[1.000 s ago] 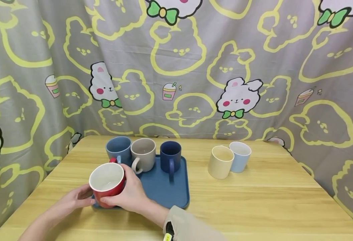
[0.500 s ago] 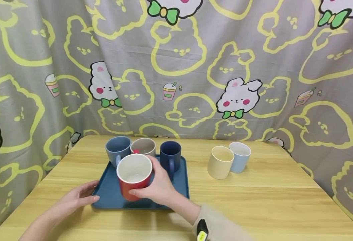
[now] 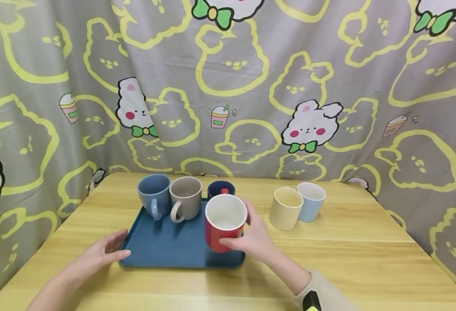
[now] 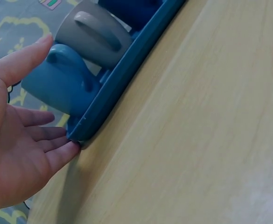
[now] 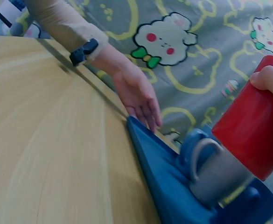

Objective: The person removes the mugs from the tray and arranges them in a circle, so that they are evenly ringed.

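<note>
My right hand grips a red mug with a white inside, thumb on the near side and fingers around the right. The mug is held above the right part of a blue tray, hiding most of a navy mug. In the right wrist view, the red mug tilts across the frame. My left hand stays at the tray's left edge with fingers relaxed; in the left wrist view its fingertips touch the tray corner. A blue-grey mug and a taupe mug stand at the tray's back.
Right of the tray, a cream cup and a light blue cup stand close together on the wooden table. A patterned curtain hangs behind the table's back edge.
The right hand has carried the red mug rightward over the tray, from its left front corner to its right side. The left hand, first beside the mug, has stayed at the tray's left edge.
</note>
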Demonstrator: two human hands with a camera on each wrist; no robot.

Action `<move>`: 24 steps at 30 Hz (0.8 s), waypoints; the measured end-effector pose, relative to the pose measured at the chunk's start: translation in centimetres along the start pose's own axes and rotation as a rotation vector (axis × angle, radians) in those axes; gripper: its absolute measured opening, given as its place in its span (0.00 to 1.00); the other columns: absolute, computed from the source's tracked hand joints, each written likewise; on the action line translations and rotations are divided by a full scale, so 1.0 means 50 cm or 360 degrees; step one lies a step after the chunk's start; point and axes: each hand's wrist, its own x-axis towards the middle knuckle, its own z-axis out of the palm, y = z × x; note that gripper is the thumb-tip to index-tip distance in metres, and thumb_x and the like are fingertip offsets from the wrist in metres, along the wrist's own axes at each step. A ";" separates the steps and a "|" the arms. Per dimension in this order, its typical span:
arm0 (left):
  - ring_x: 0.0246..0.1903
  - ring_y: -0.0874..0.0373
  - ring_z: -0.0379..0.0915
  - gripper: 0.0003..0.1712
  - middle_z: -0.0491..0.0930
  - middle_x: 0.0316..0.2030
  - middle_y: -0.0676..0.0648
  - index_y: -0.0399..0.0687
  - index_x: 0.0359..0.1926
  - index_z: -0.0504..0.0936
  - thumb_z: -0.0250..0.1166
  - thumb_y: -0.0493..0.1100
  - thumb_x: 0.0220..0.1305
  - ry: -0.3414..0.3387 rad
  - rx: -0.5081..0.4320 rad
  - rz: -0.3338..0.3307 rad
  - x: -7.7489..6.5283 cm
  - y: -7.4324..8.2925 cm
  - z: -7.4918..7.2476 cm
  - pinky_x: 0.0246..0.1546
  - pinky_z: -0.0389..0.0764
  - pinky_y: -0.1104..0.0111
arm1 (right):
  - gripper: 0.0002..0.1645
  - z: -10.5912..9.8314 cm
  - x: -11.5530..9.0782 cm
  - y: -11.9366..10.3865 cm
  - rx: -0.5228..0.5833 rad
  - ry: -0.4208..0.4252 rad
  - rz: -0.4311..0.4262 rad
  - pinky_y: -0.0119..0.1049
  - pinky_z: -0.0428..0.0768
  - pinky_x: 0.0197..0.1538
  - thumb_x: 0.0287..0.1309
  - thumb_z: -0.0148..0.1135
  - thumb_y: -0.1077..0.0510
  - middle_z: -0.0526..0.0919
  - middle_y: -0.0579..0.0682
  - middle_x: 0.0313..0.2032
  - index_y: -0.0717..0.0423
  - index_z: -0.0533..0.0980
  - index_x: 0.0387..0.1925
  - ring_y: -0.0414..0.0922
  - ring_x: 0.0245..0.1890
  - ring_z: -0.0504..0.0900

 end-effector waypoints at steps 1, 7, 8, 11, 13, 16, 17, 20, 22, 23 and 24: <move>0.64 0.30 0.45 0.43 0.45 0.65 0.23 0.19 0.66 0.44 0.56 0.45 0.66 0.0001 -0.0003 0.0004 -0.001 -0.001 0.000 0.45 0.64 0.82 | 0.50 -0.011 -0.004 0.003 -0.0014 0.0018 -0.0007 0.47 0.73 0.51 0.32 0.77 0.62 0.75 0.54 0.51 0.62 0.63 0.59 0.52 0.49 0.74; 0.64 0.29 0.45 0.43 0.45 0.65 0.22 0.19 0.65 0.44 0.56 0.44 0.66 -0.0008 0.0002 0.0011 -0.002 -0.001 0.000 0.46 0.65 0.81 | 0.48 -0.084 -0.030 0.014 -0.0113 0.0161 0.0018 0.39 0.74 0.50 0.31 0.77 0.66 0.75 0.57 0.49 0.66 0.63 0.58 0.50 0.46 0.75; 0.64 0.29 0.45 0.43 0.45 0.65 0.22 0.18 0.65 0.44 0.56 0.44 0.66 -0.0012 0.0004 0.0005 -0.003 -0.001 0.000 0.48 0.66 0.78 | 0.48 -0.097 -0.035 0.014 -0.0131 0.0191 0.0029 0.37 0.75 0.49 0.30 0.77 0.67 0.75 0.57 0.48 0.66 0.63 0.57 0.48 0.46 0.76; 0.63 0.29 0.45 0.43 0.44 0.65 0.22 0.18 0.65 0.44 0.55 0.45 0.67 -0.0018 0.0018 -0.0011 -0.002 -0.003 -0.001 0.54 0.68 0.65 | 0.49 -0.134 -0.047 0.014 -0.0176 0.0262 0.0034 0.31 0.74 0.47 0.30 0.76 0.69 0.75 0.57 0.48 0.66 0.63 0.58 0.42 0.44 0.76; 0.63 0.29 0.45 0.43 0.44 0.65 0.22 0.18 0.65 0.44 0.55 0.45 0.67 -0.0018 0.0027 -0.0014 -0.002 -0.004 -0.001 0.57 0.65 0.55 | 0.49 -0.158 -0.054 0.015 -0.0218 0.0310 0.0029 0.28 0.73 0.46 0.29 0.76 0.70 0.75 0.56 0.48 0.66 0.63 0.59 0.38 0.43 0.75; 0.63 0.29 0.46 0.43 0.45 0.65 0.22 0.18 0.65 0.44 0.55 0.46 0.67 -0.0016 0.0033 -0.0014 -0.001 -0.006 -0.001 0.57 0.63 0.51 | 0.51 -0.193 -0.067 0.017 -0.0304 0.0372 0.0042 0.23 0.71 0.46 0.29 0.75 0.70 0.74 0.53 0.48 0.65 0.62 0.60 0.34 0.43 0.74; 0.63 0.29 0.46 0.43 0.45 0.65 0.22 0.18 0.65 0.44 0.55 0.46 0.67 -0.0015 0.0031 -0.0012 -0.001 -0.006 -0.001 0.57 0.63 0.51 | 0.51 -0.205 -0.072 0.017 -0.0339 0.0395 0.0054 0.22 0.71 0.46 0.29 0.75 0.70 0.74 0.51 0.47 0.65 0.62 0.60 0.33 0.43 0.74; 0.63 0.29 0.46 0.42 0.45 0.65 0.22 0.18 0.65 0.45 0.55 0.45 0.66 -0.0017 0.0022 -0.0003 -0.001 -0.007 -0.002 0.56 0.65 0.56 | 0.49 -0.237 -0.088 0.018 -0.0446 0.0466 0.0102 0.20 0.69 0.45 0.30 0.75 0.70 0.73 0.42 0.46 0.65 0.62 0.60 0.30 0.43 0.73; 0.63 0.29 0.46 0.42 0.46 0.64 0.22 0.18 0.65 0.45 0.55 0.45 0.66 -0.0019 0.0014 0.0013 0.000 -0.009 -0.003 0.54 0.67 0.64 | 0.48 -0.256 -0.098 0.020 -0.0503 0.0509 0.0140 0.18 0.69 0.44 0.32 0.74 0.70 0.72 0.37 0.45 0.66 0.62 0.59 0.29 0.42 0.72; 0.63 0.29 0.46 0.42 0.46 0.65 0.22 0.19 0.65 0.45 0.56 0.45 0.66 -0.0018 0.0006 0.0009 0.000 -0.009 -0.004 0.53 0.68 0.68 | 0.48 -0.265 -0.102 0.021 -0.0529 0.0529 0.0163 0.17 0.68 0.44 0.33 0.74 0.70 0.71 0.35 0.44 0.66 0.61 0.59 0.28 0.42 0.71; 0.63 0.29 0.46 0.42 0.46 0.65 0.22 0.19 0.65 0.45 0.55 0.45 0.66 -0.0019 0.0002 0.0015 0.000 -0.010 -0.006 0.51 0.68 0.72 | 0.47 -0.274 -0.106 0.023 -0.0543 0.0545 0.0178 0.17 0.68 0.44 0.34 0.74 0.71 0.70 0.33 0.44 0.66 0.61 0.59 0.28 0.42 0.71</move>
